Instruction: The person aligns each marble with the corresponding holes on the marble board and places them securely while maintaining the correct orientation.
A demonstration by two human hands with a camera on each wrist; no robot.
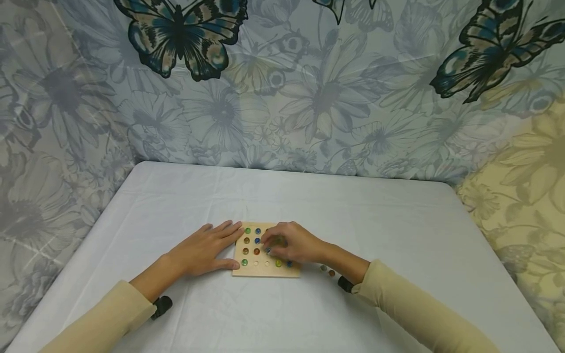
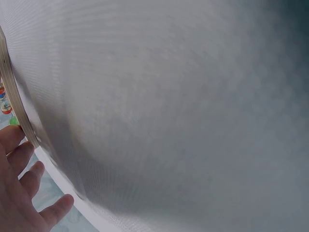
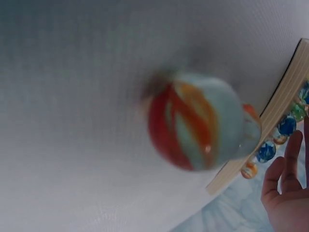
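A square wooden board (image 1: pixel 265 270) with rows of holes lies on the table, and coloured marbles (image 1: pixel 257 240) sit in several of them. My left hand (image 1: pixel 207 250) lies flat beside the board, its straight fingers touching the left edge. My right hand (image 1: pixel 287 243) is over the board's right half. Its fingers curl down and its fingertips pinch what looks like a blue marble (image 1: pixel 268 250). In the left wrist view the board edge (image 2: pixel 9 87) and my left hand (image 2: pixel 21 193) show at the left. A red and orange marble (image 3: pixel 198 123) fills the right wrist view, beside the board (image 3: pixel 285 101).
Two loose marbles (image 1: pixel 327 270) lie on the white tablecloth (image 1: pixel 397 235) just in front of my right wrist. Flowered fabric with butterflies (image 1: pixel 309 83) hangs behind and beside the table. The table's edges run close on the left and right.
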